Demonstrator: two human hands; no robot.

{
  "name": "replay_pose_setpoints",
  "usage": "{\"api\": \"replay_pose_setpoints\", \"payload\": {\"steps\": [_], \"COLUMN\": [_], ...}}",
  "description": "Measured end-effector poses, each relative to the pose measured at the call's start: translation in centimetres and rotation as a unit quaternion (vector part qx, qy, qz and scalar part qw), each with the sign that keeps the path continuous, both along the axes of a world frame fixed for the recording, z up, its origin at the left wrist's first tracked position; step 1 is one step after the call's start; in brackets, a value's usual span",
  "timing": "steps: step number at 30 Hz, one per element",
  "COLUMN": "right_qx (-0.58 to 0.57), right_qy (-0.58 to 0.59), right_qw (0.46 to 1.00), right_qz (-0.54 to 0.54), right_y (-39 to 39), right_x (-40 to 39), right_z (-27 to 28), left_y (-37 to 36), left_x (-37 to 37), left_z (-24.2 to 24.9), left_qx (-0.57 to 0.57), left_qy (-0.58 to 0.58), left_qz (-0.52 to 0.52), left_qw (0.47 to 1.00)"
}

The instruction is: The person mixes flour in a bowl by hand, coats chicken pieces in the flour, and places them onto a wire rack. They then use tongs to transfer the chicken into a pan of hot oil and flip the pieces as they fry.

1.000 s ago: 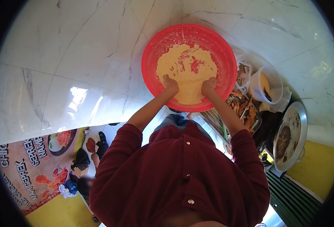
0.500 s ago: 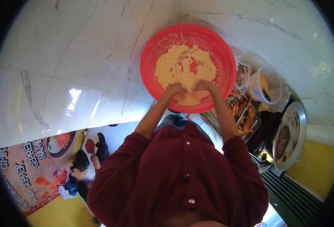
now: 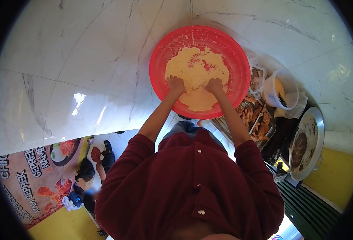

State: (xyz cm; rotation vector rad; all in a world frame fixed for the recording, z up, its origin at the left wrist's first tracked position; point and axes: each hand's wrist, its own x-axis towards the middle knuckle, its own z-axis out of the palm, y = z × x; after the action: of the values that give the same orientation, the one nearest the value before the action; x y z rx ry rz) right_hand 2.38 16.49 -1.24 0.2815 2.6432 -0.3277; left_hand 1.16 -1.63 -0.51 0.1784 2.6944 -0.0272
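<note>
A wide red basin [image 3: 240, 60] holds pale yellow flour [image 3: 198, 70], spread in a loose layer over its bottom. My left hand [image 3: 176, 85] rests on the left part of the flour, fingers apart and pointing to the far side. Opposite it, my right hand [image 3: 214, 85] touches the flour right of the middle; its fingers are stretched out, with the tips partly hidden. A small heap of flour lies between the two hands. Neither hand is closed around anything.
Right of the basin are a tray of fried chicken pieces [image 3: 260, 126], a plastic bag of pale pieces [image 3: 256, 82] and a clear tub [image 3: 269, 92] with an orange-yellow content. A large metal pan [image 3: 307, 144] stands farther right. Another person [image 3: 100, 170] is at lower left.
My hands have moved apart and slightly away from me; the left went left and the right a little right. The flour between them has shifted, covering some bare red patches.
</note>
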Motion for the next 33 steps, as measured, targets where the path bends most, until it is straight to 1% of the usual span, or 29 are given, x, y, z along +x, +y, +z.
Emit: {"api": "replay_pose_setpoints", "payload": {"steps": [1,2,3,4,6,7,8,10,12,14,15,16,17,18,19,20,21,22,23,24,25,26,27,28,29,30,31,32,33], "right_qx": [-0.001,-0.006,-0.011,-0.012,0.049,0.047,0.043,0.039,0.002,-0.013,-0.027,-0.027,-0.081,-0.134,-0.133,-0.179,-0.223,-0.223,-0.133,-0.043,-0.043,0.031,0.104,0.104,0.174,0.242,0.241,0.245,0.249], "right_qy": [0.000,0.020,0.041,0.042,0.041,0.041,0.027,0.011,0.010,-0.009,-0.028,-0.028,-0.069,-0.112,-0.113,-0.113,-0.112,-0.113,-0.068,-0.022,-0.024,0.076,0.176,0.176,0.175,0.173,0.173,0.148,0.121], "right_qw": [1.000,0.999,0.997,0.997,0.997,0.997,0.998,0.999,0.995,0.993,0.991,0.991,0.985,0.975,0.975,0.969,0.961,0.961,0.985,0.997,0.997,0.994,0.976,0.976,0.969,0.954,0.954,0.956,0.958], "right_qz": [0.000,-0.029,-0.058,-0.058,-0.045,-0.045,-0.039,-0.034,-0.104,-0.118,-0.131,-0.130,-0.135,-0.138,-0.137,-0.127,-0.116,-0.115,-0.089,-0.062,-0.060,-0.067,-0.073,-0.072,-0.014,0.045,0.047,0.061,0.075], "right_y": [-1.4,-2.6,-3.5,-4.0,-4.9,-4.9,-4.7,-4.4,-4.0,-3.1,-2.5,-1.5,-0.2,1.3,2.9,4.7,5.7,6.5,7.0,7.2,6.8,6.0,5.6,5.6,5.6,5.5,4.9,3.6,2.5], "right_x": [0.0,-0.1,-0.1,-0.2,-0.1,-0.1,-0.2,-0.3,-0.2,-0.4,-0.6,-1.1,-2.0,-2.7,-3.3,-3.9,-4.5,-5.5,-6.4,-6.8,-6.6,-6.2,-6.0,-6.0,-6.0,-6.0,-5.8,-5.2,-4.4], "right_z": [-0.3,-0.7,-1.1,-1.4,-1.8,-1.7,-1.7,-1.6,-1.8,-1.4,-1.3,-1.4,-1.7,-1.9,-2.1,-2.3,-2.2,-2.2,-1.9,-1.5,-1.1,-0.6,-0.3,-2.1,-5.2,-7.0,-7.0,-6.8,-6.8], "left_y": [0.7,1.5,2.2,2.9,3.8,4.1,4.3,4.6,4.9,4.7,4.4,4.0,3.3,2.0,0.3,-1.1,-1.9,-2.5,-2.7,-2.3,-1.6,-1.3,-1.5,-1.8,-2.1,-1.8,-1.0,0.1,1.2], "left_x": [0.2,0.4,0.6,1.0,1.1,0.9,0.7,0.3,0.5,0.5,0.4,0.1,-0.2,-1.1,-2.7,-4.0,-5.0,-5.9,-6.3,-6.2,-6.0,-6.0,-6.1,-6.3,-6.3,-6.0,-5.5,-5.0,-4.0], "left_z": [0.2,0.3,-0.2,-0.8,-3.4,-5.3,-5.9,-7.2,-6.5,-5.1,-3.5,-1.6,-0.8,-1.9,-3.9,-5.0,-4.8,-4.6,-4.2,-2.5,0.3,1.6,0.2,-2.3,-4.3,-5.6,-6.6,-7.2,-7.6], "left_qx": [-0.025,-0.050,-0.051,-0.063,-0.079,-0.106,-0.131,-0.136,-0.138,-0.071,-0.071,0.003,0.076,0.077,0.261,0.433,0.433,0.430,0.426,0.425,0.286,0.135,0.135,0.019,-0.097,-0.097,-0.146,-0.194,-0.209], "left_qy": [-0.013,-0.025,-0.025,-0.004,0.017,0.041,0.066,0.075,0.083,0.039,0.038,-0.025,-0.090,-0.092,-0.212,-0.321,-0.322,-0.278,-0.234,-0.236,-0.108,0.025,0.024,0.132,0.236,0.235,0.206,0.176,0.173], "left_qz": [-0.014,-0.029,-0.029,-0.019,-0.007,-0.013,-0.020,-0.023,-0.026,-0.015,-0.015,0.040,0.094,0.095,0.122,0.145,0.146,0.176,0.205,0.207,0.191,0.166,0.167,0.064,-0.041,-0.039,-0.095,-0.151,-0.162], "left_qw": [1.000,0.998,0.998,0.998,0.997,0.993,0.989,0.988,0.987,0.997,0.997,0.999,0.989,0.988,0.934,0.830,0.829,0.841,0.850,0.849,0.933,0.977,0.976,0.989,0.966,0.966,0.963,0.953,0.949]}}
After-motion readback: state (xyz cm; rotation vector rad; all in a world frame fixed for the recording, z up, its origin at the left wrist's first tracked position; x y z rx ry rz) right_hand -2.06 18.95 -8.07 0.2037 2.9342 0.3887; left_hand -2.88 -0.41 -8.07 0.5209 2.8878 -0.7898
